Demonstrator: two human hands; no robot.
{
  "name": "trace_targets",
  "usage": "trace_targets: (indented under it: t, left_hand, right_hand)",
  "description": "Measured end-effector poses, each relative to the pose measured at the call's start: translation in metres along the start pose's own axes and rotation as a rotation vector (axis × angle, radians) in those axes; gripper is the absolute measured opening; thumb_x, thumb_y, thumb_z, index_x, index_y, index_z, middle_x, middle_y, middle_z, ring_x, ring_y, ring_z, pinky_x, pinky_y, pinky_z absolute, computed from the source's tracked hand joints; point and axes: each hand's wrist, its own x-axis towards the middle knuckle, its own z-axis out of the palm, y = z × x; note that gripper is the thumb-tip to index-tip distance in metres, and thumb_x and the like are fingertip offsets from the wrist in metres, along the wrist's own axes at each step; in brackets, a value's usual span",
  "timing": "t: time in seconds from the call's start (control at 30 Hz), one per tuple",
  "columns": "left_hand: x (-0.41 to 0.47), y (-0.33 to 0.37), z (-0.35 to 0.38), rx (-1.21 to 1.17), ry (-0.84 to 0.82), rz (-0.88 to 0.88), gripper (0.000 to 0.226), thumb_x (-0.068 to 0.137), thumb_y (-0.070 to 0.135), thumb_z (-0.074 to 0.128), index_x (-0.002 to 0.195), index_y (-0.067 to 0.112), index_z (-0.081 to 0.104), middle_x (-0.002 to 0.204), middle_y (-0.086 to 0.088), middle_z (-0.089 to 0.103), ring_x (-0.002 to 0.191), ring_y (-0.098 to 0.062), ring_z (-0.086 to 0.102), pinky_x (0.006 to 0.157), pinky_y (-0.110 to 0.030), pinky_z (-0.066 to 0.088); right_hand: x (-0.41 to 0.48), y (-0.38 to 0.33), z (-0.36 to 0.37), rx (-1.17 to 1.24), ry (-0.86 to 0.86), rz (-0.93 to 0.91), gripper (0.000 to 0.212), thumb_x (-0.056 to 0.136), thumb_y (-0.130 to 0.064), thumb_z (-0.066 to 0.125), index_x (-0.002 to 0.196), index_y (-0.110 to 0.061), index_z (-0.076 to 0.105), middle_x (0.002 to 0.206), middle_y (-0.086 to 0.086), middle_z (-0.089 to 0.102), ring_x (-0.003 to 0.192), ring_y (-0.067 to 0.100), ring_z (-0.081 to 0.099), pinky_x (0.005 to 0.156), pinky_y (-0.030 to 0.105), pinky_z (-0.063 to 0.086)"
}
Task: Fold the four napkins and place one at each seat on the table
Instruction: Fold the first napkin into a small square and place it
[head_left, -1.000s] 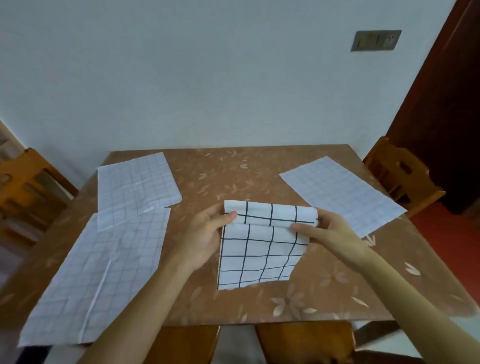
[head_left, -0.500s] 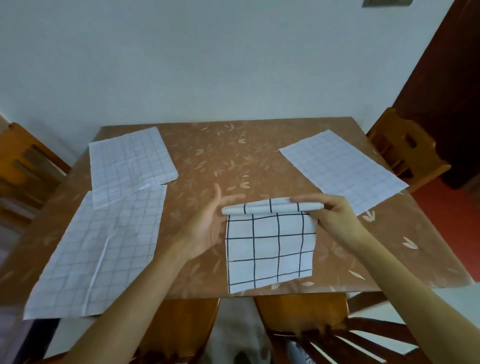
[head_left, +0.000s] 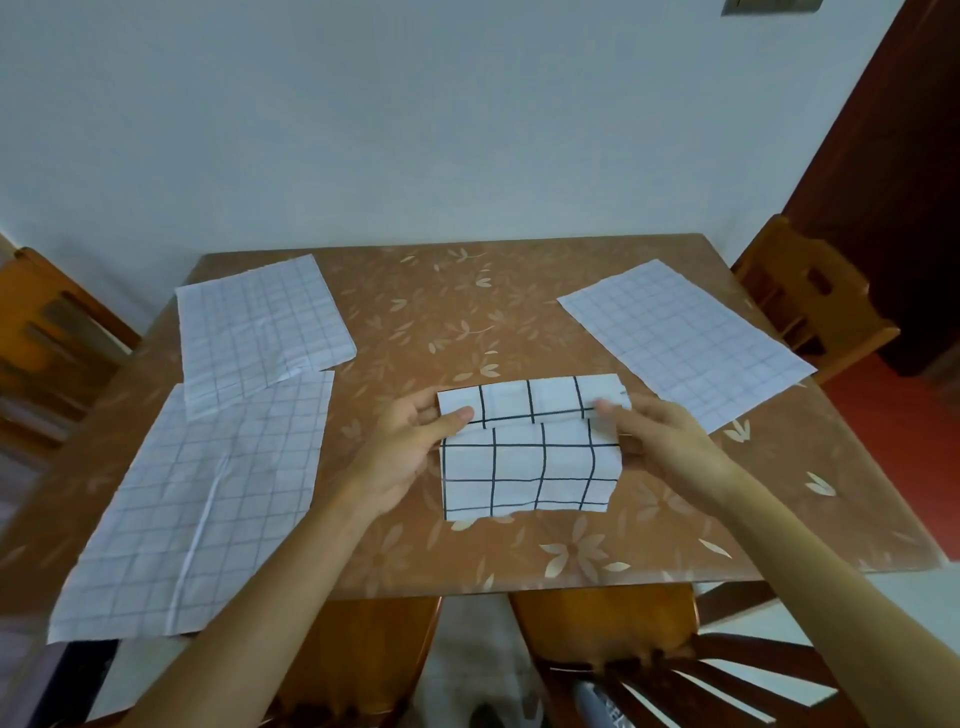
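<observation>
— Napkin with the bold black grid (head_left: 530, 462): where is it?

— Right in front of me, near the front edge of the surface (head_left: 519, 551). Its far part is folded over toward me into a band, and the lower part lies flat on the leaf-patterned top.

— What are your hands doing?

— My left hand (head_left: 400, 452) pinches the left end of that folded band, thumb on top, the other fingers (head_left: 415, 413) tucked behind it. My right hand (head_left: 670, 441) grips the right end the same way, fingers closed on the cloth. Both forearms reach in from below.

— And the other napkins?

— To my left lies a big unfolded napkin (head_left: 208, 499) with a faint grid, a crease running down it, its near corner hanging past the surface's edge. Just beyond it, a smaller napkin on the far left (head_left: 260, 322) overlaps its top edge. On the far right, well apart from my hands, a third faint-grid napkin (head_left: 685, 338) lies flat and at an angle.

— Chairs?

— A wooden chair on the right (head_left: 810, 296) stands beside the surface, another chair on the left (head_left: 47, 332) opposite, and a near chair (head_left: 675, 670) sits below me.
</observation>
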Motion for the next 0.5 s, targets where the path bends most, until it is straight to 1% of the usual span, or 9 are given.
trace_targets:
  t: [0.03, 0.1, 0.17, 0.2, 0.3, 0.33, 0.37, 0.43, 0.5]
  left_hand:
    - [-0.001, 0.000, -0.001, 0.026, 0.001, 0.011, 0.022, 0.095, 0.010, 0.065, 0.117, 0.015, 0.069, 0.104, -0.005, 0.078, 0.093, -0.022, 0.073, 0.071, -0.037, 0.056]
    - [-0.002, 0.000, -0.003, 0.067, -0.011, 0.026, 0.022, 0.097, 0.011, 0.063, 0.117, 0.019, 0.067, 0.103, -0.005, 0.078, 0.088, -0.021, 0.073, 0.070, -0.040, 0.056]
    - [-0.003, 0.000, -0.005, 0.039, -0.045, 0.003, 0.023, 0.099, 0.015, 0.060, 0.121, 0.020, 0.066, 0.106, -0.007, 0.077, 0.090, -0.022, 0.073, 0.069, -0.039, 0.059]
    - [-0.004, 0.001, -0.006, 0.006, -0.074, -0.027, 0.023, 0.101, 0.021, 0.058, 0.122, 0.020, 0.066, 0.110, -0.008, 0.076, 0.092, -0.023, 0.073, 0.068, -0.037, 0.060]
    - [-0.007, 0.005, -0.007, -0.090, -0.135, -0.139, 0.039, 0.102, 0.043, 0.048, 0.126, 0.018, 0.065, 0.117, -0.013, 0.073, 0.096, -0.027, 0.072, 0.071, -0.037, 0.061]
    - [-0.007, 0.005, -0.008, -0.113, -0.128, -0.159, 0.042, 0.101, 0.045, 0.047, 0.126, 0.017, 0.065, 0.118, -0.014, 0.073, 0.096, -0.027, 0.072, 0.072, -0.037, 0.062]
    - [-0.007, 0.005, -0.008, -0.118, -0.113, -0.159, 0.040, 0.101, 0.042, 0.050, 0.125, 0.016, 0.066, 0.119, -0.015, 0.073, 0.096, -0.027, 0.072, 0.073, -0.036, 0.062]
    - [-0.007, 0.003, -0.010, -0.092, -0.088, -0.120, 0.028, 0.098, 0.025, 0.060, 0.124, 0.015, 0.067, 0.119, -0.015, 0.073, 0.098, -0.026, 0.073, 0.072, -0.031, 0.061]
    - [-0.007, 0.002, -0.011, -0.080, -0.086, -0.081, 0.030, 0.093, 0.008, 0.067, 0.122, 0.014, 0.068, 0.116, -0.010, 0.075, 0.102, -0.024, 0.074, 0.075, -0.029, 0.061]
  right_hand:
    - [-0.001, -0.001, 0.003, -0.034, 0.035, -0.023, 0.024, 0.098, -0.030, 0.059, 0.114, -0.017, 0.071, 0.108, 0.005, 0.078, 0.097, 0.023, 0.075, 0.087, 0.041, 0.060]
    - [0.000, 0.002, 0.003, -0.027, 0.077, -0.053, 0.019, 0.096, -0.019, 0.063, 0.113, -0.015, 0.071, 0.106, 0.005, 0.078, 0.095, 0.024, 0.075, 0.080, 0.038, 0.061]
    - [0.001, 0.001, 0.005, 0.018, 0.092, -0.066, 0.021, 0.096, -0.016, 0.063, 0.114, -0.013, 0.071, 0.105, 0.006, 0.078, 0.095, 0.026, 0.075, 0.078, 0.036, 0.061]
    - [0.002, 0.001, 0.005, 0.035, 0.101, -0.072, 0.020, 0.096, -0.015, 0.063, 0.114, -0.013, 0.072, 0.104, 0.007, 0.078, 0.095, 0.025, 0.075, 0.077, 0.034, 0.060]
    - [0.003, 0.001, 0.004, 0.051, 0.121, -0.105, 0.019, 0.096, -0.011, 0.061, 0.110, -0.012, 0.074, 0.102, 0.007, 0.078, 0.094, 0.024, 0.075, 0.074, 0.027, 0.060]
    - [0.004, 0.002, 0.003, 0.040, 0.120, -0.114, 0.020, 0.096, -0.010, 0.060, 0.109, -0.012, 0.075, 0.102, 0.007, 0.078, 0.094, 0.023, 0.075, 0.075, 0.027, 0.060]
    - [0.004, 0.002, 0.003, 0.028, 0.117, -0.117, 0.020, 0.097, -0.009, 0.059, 0.107, -0.012, 0.076, 0.102, 0.007, 0.078, 0.094, 0.023, 0.074, 0.075, 0.027, 0.059]
    - [0.004, -0.001, 0.004, 0.018, 0.115, -0.112, 0.024, 0.098, -0.004, 0.055, 0.101, -0.014, 0.077, 0.099, 0.004, 0.079, 0.091, 0.021, 0.073, 0.072, 0.024, 0.058]
    - [0.005, -0.003, 0.003, 0.019, 0.118, -0.092, 0.030, 0.099, -0.002, 0.050, 0.098, -0.014, 0.078, 0.100, 0.003, 0.078, 0.091, 0.020, 0.071, 0.072, 0.025, 0.056]
